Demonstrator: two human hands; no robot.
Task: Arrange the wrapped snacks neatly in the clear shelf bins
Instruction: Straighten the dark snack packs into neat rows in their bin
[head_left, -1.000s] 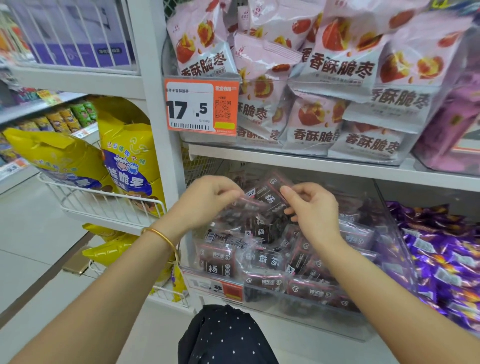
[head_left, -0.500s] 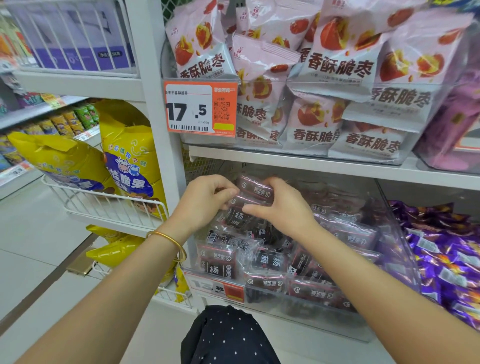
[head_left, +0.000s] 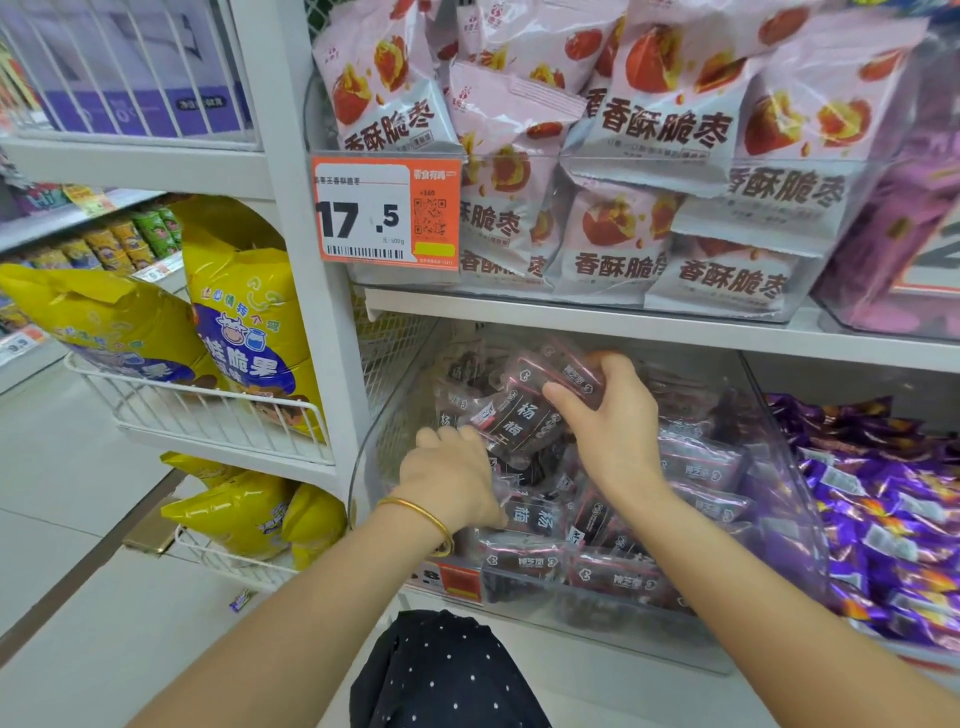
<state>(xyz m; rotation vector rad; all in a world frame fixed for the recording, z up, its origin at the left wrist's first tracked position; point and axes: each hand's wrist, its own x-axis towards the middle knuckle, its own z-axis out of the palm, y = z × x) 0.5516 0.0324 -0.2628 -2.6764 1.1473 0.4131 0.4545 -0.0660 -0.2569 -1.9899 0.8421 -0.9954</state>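
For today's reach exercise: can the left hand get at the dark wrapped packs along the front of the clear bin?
Probably yes. The left hand is inside the clear bin, and the front packs lie uncovered near its wrist; the right hand is farther back.

The white shelf board (head_left: 597, 326) carries a clear plastic bin (head_left: 802, 307) of pink snack bags (head_left: 665, 119); below, another clear bin (head_left: 779, 467) holds dark wrapped snacks (head_left: 696, 462).

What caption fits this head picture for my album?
Right hand grips dark packs in the clear bin; left hand among them.
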